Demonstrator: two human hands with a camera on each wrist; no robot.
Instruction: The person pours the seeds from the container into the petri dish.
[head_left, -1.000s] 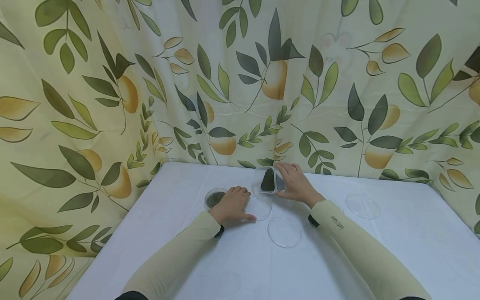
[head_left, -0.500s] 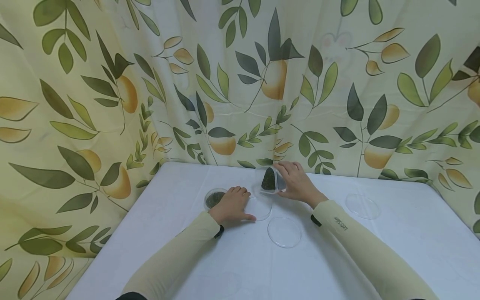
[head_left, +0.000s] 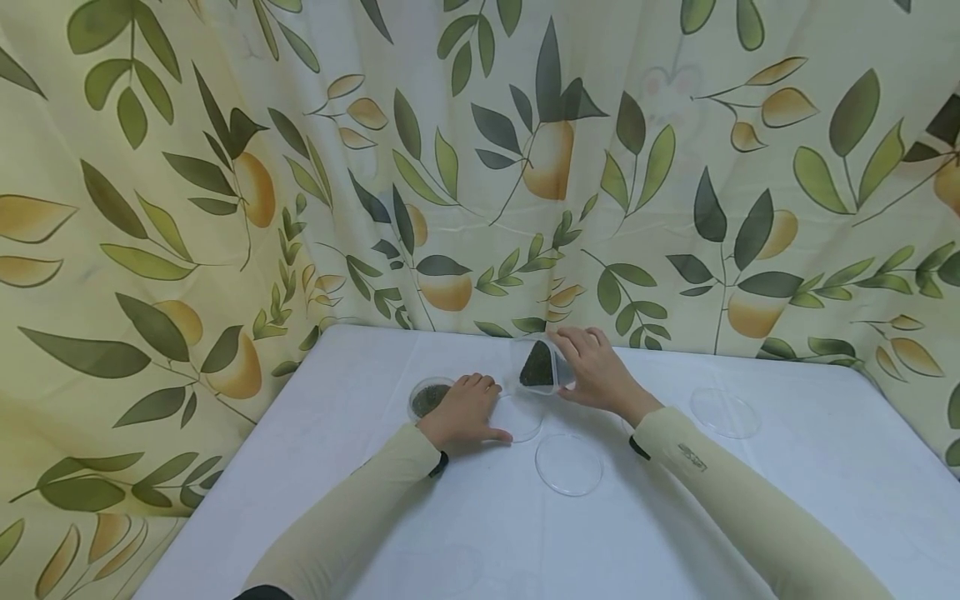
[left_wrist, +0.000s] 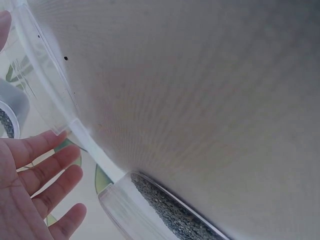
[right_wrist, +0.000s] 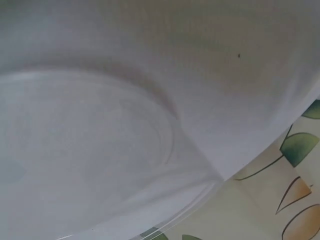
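Observation:
My right hand (head_left: 596, 371) grips a clear plastic tub (head_left: 562, 367), tipped so its mouth faces left. Dark granules (head_left: 537, 367) are heaped inside it. Just below the mouth lies a clear round dish (head_left: 528, 425) on the white cloth. Beside that dish rests my left hand (head_left: 465, 408), thumb and fingers spread along its edge. In the left wrist view the index fingertip (left_wrist: 60, 134) touches the dish wall (left_wrist: 50, 75). Partly behind the left hand stands another clear dish (head_left: 429, 397) with dark granules in it. The right wrist view does not show the right hand.
One clear round lid or dish (head_left: 568, 465) lies in front of the hands, and another (head_left: 726, 412) lies to the right. The white-covered table (head_left: 480, 517) ends at a leaf-patterned curtain (head_left: 480, 167) behind.
The right hand has turned the tub slightly, and the granules now sit lower towards its mouth. The right forearm has swung outward to the right. The left hand has stayed in place.

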